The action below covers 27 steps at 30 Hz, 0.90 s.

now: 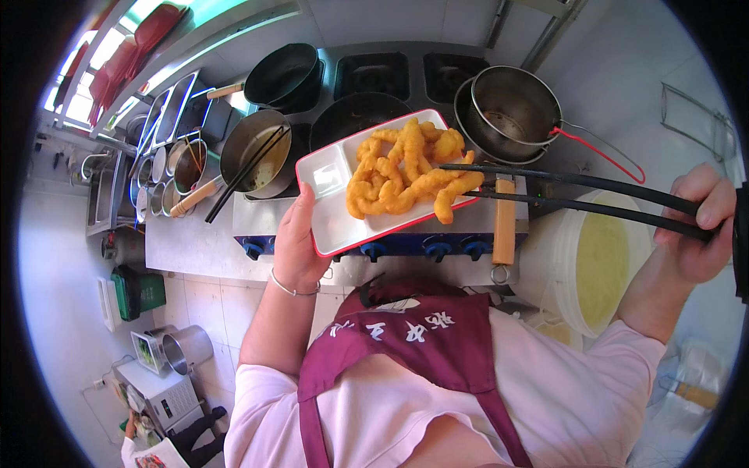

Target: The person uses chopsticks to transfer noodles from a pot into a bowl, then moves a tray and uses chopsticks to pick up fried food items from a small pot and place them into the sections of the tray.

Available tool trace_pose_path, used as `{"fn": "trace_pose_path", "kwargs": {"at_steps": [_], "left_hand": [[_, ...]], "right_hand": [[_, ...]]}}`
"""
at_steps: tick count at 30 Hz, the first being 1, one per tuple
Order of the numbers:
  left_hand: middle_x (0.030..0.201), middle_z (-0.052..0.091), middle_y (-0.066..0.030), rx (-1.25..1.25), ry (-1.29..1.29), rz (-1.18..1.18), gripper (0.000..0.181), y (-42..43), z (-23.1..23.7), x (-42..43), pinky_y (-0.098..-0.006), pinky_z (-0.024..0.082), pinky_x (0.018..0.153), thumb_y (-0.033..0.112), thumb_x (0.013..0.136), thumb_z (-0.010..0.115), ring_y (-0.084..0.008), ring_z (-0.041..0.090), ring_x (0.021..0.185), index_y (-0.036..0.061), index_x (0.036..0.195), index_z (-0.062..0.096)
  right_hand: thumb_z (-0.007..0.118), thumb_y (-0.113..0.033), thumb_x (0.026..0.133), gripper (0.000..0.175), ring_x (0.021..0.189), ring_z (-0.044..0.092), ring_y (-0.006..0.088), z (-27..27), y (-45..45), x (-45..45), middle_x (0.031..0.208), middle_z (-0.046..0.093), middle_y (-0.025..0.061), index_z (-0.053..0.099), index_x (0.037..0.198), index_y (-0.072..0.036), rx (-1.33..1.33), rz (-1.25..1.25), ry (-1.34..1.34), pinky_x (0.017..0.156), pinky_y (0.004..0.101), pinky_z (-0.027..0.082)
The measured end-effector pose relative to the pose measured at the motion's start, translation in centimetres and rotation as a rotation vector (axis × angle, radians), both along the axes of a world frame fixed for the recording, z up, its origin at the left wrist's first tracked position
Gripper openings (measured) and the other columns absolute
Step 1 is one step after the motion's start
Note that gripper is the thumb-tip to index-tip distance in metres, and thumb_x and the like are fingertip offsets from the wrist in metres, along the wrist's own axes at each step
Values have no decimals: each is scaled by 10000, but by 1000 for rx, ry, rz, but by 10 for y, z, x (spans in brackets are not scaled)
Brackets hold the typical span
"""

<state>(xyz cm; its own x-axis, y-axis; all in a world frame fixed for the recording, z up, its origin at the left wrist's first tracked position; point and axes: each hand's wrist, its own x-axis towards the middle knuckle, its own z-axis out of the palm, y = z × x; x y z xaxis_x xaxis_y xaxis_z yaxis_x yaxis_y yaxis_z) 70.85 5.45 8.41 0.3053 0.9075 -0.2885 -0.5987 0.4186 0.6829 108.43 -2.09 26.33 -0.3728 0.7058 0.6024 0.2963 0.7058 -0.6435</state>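
Observation:
My left hand (299, 240) grips the left edge of a white divided tray with a red rim (335, 229), tilted above the front of the stove. Golden battered fried strips (404, 169) fill its larger compartment and lie over the near right rim; the two smaller compartments at the left hold no food. Long black chopsticks (585, 190) are in my right hand (702, 219) at the far right. Their tips reach the fried strips at the tray's right side; whether they pinch one I cannot tell.
Behind the tray is a stove (374, 76) with a dark wok (284, 76). A saucepan with chopsticks (257, 146) stands left, a wire strainer (515, 111) over a pot right. A large tub of yellowish contents (600, 263) is at right. Another person (158, 456) is at lower left.

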Motion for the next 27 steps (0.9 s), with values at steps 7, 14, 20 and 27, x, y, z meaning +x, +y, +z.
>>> {"fn": "trace_pose_path", "kwargs": {"at_steps": [7, 14, 20, 27], "left_hand": [[1131, 554, -154, 29, 14, 14, 467, 1, -2, 0, -312, 482, 838, 326, 936, 443, -221, 584, 985, -56, 1203, 427], [1132, 555, -150, 26, 1, 10, 456, 4, 4, -4, -312, 481, 841, 324, 938, 436, -219, 585, 983, -46, 1203, 432], [1194, 516, -168, 68, 20, -87, 485, 15, -6, -24, -362, 471, 871, 341, 940, 424, -256, 551, 1055, -24, 1256, 383], [1174, 529, -169, 64, 11, -81, 480, 12, -1, -25, -356, 476, 863, 340, 937, 432, -251, 566, 1029, -33, 1238, 400]], "right_hand": [[211, -398, 965, 391, 412, 450, 90, -6, 2, -2, 698, 468, 128, 458, 887, -106, -57, 5, 135, 417, 166, 366], [188, -356, 976, 369, 403, 448, 99, -1, 13, 8, 729, 456, 133, 414, 871, -83, -65, -40, 182, 419, 154, 397], [224, -324, 979, 346, 397, 428, 96, 4, 27, 17, 704, 430, 114, 414, 847, -67, -168, 48, 241, 402, 149, 400], [243, -332, 978, 339, 408, 446, 94, 9, 51, 7, 738, 443, 117, 438, 869, -76, -227, 140, 118, 417, 160, 421]]}}
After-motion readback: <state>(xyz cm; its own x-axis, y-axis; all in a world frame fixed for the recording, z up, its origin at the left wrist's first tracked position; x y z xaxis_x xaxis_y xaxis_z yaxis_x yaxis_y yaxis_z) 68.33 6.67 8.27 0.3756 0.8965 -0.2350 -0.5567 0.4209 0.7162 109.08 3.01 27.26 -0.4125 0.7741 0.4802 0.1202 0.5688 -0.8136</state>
